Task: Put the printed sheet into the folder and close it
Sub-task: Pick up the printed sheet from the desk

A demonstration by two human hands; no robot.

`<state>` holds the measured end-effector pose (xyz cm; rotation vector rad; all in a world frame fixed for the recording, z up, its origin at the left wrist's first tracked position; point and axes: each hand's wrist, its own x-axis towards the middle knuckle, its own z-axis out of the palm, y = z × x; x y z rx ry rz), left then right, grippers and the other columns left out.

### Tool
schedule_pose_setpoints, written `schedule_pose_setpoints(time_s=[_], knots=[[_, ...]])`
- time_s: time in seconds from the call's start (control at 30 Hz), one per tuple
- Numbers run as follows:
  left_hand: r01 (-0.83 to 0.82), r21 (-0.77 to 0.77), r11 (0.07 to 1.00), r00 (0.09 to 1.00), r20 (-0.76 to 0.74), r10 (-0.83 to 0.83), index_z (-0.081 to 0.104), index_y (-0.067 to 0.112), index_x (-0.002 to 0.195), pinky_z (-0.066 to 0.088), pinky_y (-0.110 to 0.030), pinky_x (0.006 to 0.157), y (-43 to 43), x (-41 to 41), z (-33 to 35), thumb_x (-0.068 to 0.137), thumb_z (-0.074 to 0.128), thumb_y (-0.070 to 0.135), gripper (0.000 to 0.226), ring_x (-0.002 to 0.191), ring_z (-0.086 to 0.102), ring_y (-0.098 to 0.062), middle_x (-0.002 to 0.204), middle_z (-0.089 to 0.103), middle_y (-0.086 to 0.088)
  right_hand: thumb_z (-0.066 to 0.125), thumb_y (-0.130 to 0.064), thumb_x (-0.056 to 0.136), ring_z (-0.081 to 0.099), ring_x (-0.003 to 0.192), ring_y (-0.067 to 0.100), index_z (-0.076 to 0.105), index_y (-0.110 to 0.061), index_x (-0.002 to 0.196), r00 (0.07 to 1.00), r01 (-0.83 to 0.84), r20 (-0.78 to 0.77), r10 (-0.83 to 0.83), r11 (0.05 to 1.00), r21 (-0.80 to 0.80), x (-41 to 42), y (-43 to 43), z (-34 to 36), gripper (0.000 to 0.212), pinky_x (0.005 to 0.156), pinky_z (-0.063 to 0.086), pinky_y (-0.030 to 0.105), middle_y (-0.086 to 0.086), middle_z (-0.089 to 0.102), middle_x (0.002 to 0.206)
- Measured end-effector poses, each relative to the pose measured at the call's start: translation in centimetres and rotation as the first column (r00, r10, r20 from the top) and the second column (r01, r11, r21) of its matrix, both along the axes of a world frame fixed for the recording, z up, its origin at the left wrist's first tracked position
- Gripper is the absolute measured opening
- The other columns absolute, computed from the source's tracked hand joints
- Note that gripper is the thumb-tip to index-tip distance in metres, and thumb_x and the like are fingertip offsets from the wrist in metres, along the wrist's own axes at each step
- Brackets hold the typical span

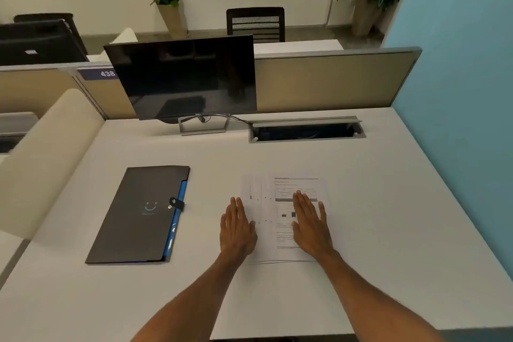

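Observation:
A printed sheet (273, 226) with text and small charts lies flat on the white desk, right of centre. My left hand (236, 228) rests palm down on its left edge, fingers extended. My right hand (311, 223) lies flat on the sheet's right half, fingers spread. Neither hand grips anything. A dark grey folder (133, 219) with a smiley mark lies shut to the left, apart from the sheet. A strap with a snap button (176, 203) holds its right edge, where a blue inner lining shows.
A dark monitor (183, 78) stands at the back of the white desk (388, 216), its cable running to an open cable tray (305, 130). A beige partition (333, 83) and a blue wall (458, 91) bound the desk behind and on the right.

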<state>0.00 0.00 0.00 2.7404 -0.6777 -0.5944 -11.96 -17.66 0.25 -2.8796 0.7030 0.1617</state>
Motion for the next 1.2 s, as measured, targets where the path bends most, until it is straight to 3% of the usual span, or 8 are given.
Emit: schedule_pose_setpoints(time_s=[0.1, 0.17, 0.23, 0.3, 0.4, 0.5, 0.87, 1.2], knots=[[-0.123, -0.023, 0.992, 0.992, -0.01, 0.123, 0.009, 0.006, 0.172, 0.029, -0.047, 0.135, -0.9, -0.4, 0.0, 0.115, 0.041, 0.031, 0.07, 0.164, 0.025, -0.035, 0.178, 0.017, -0.015, 0.046, -0.02, 0.105, 0.025, 0.161, 0.017, 0.023, -0.016, 0.166, 0.97, 0.196, 0.135, -0.204, 0.978, 0.07, -0.8, -1.0, -0.3, 0.066, 0.133, 0.015, 0.043, 0.002, 0.028, 0.173], [-0.168, -0.02, 0.986, 0.986, 0.016, 0.169, 0.021, 0.004, 0.169, 0.041, -0.045, 0.125, -1.4, -0.5, 0.2, 0.112, 0.046, 0.026, 0.066, 0.15, 0.042, -0.034, 0.167, 0.035, -0.016, 0.055, -0.017, 0.101, 0.044, 0.148, 0.023, 0.04, -0.014, 0.159, 0.881, 0.404, 0.203, -0.428, 0.902, 0.15, -1.1, -1.6, -0.4, 0.06, 0.122, 0.035, 0.043, 0.006, 0.048, 0.159], [-0.208, -0.022, 0.978, 0.978, -0.009, 0.208, 0.032, 0.004, 0.162, 0.046, -0.044, 0.118, -1.8, -0.5, 0.4, 0.108, 0.05, 0.022, 0.06, 0.138, 0.05, -0.033, 0.153, 0.045, -0.014, 0.061, -0.019, 0.098, 0.051, 0.135, 0.03, 0.047, -0.01, 0.151, 0.776, 0.565, 0.171, -0.608, 0.789, 0.242, -1.2, -2.4, -0.1, 0.056, 0.108, 0.044, 0.046, 0.012, 0.054, 0.146], [-0.252, -0.028, 0.967, 0.966, -0.057, 0.25, 0.042, 0.005, 0.151, 0.048, -0.044, 0.114, -2.0, -0.3, 0.4, 0.105, 0.052, 0.019, 0.049, 0.131, 0.054, -0.034, 0.144, 0.049, -0.014, 0.065, -0.022, 0.095, 0.052, 0.13, 0.033, 0.048, -0.008, 0.145, 0.748, 0.622, 0.091, -0.657, 0.743, 0.248, -1.3, -3.4, -0.1, 0.055, 0.102, 0.046, 0.047, 0.015, 0.051, 0.141], [-0.307, -0.057, 0.95, 0.948, -0.105, 0.3, 0.049, 0.004, 0.143, 0.05, -0.046, 0.111, -2.2, -0.2, 0.3, 0.103, 0.056, 0.018, 0.042, 0.128, 0.055, -0.036, 0.14, 0.05, -0.015, 0.066, -0.024, 0.092, 0.051, 0.127, 0.032, 0.054, -0.009, 0.134, 0.786, 0.604, 0.001, -0.618, 0.768, 0.215, -1.5, -4.0, -0.5, 0.046, 0.101, 0.047, 0.045, 0.013, 0.052, 0.136], [-0.388, -0.121, 0.914, 0.915, -0.172, 0.366, 0.048, 0.002, 0.147, 0.048, -0.05, 0.115, -2.4, 0.1, 0.1, 0.103, 0.059, 0.018, 0.048, 0.134, 0.053, -0.04, 0.144, 0.051, -0.018, 0.065, -0.024, 0.091, 0.051, 0.125, 0.031, 0.056, -0.01, 0.129, 0.813, 0.575, -0.015, -0.582, 0.799, 0.176, -1.7, -4.1, -1.0, 0.041, 0.099, 0.047, 0.043, 0.011, 0.053, 0.132], [-0.608, -0.256, 0.752, 0.774, -0.402, 0.489, 0.042, 0.005, 0.156, 0.049, -0.054, 0.12, -3.2, 2.0, -0.3, 0.102, 0.072, 0.031, 0.067, 0.139, 0.057, -0.042, 0.152, 0.055, -0.02, 0.064, -0.023, 0.092, 0.051, 0.128, 0.025, 0.053, -0.014, 0.137, 0.887, 0.44, 0.017, -0.461, 0.857, 0.269, -1.4, -3.1, -1.9, 0.047, 0.101, 0.045, 0.04, 0.006, 0.051, 0.138], [-0.55, -0.297, 0.781, 0.802, -0.45, 0.394, 0.055, 0.005, 0.145, 0.056, -0.055, 0.114, -4.0, 2.6, -0.3, 0.105, 0.068, 0.026, 0.047, 0.128, 0.068, -0.039, 0.144, 0.065, -0.016, 0.063, -0.021, 0.096, 0.052, 0.133, 0.021, 0.054, -0.016, 0.144, 0.928, 0.318, 0.085, -0.363, 0.89, 0.327, -0.2, -1.7, -2.1, 0.049, 0.11, 0.044, 0.035, 0.003, 0.054, 0.14]])
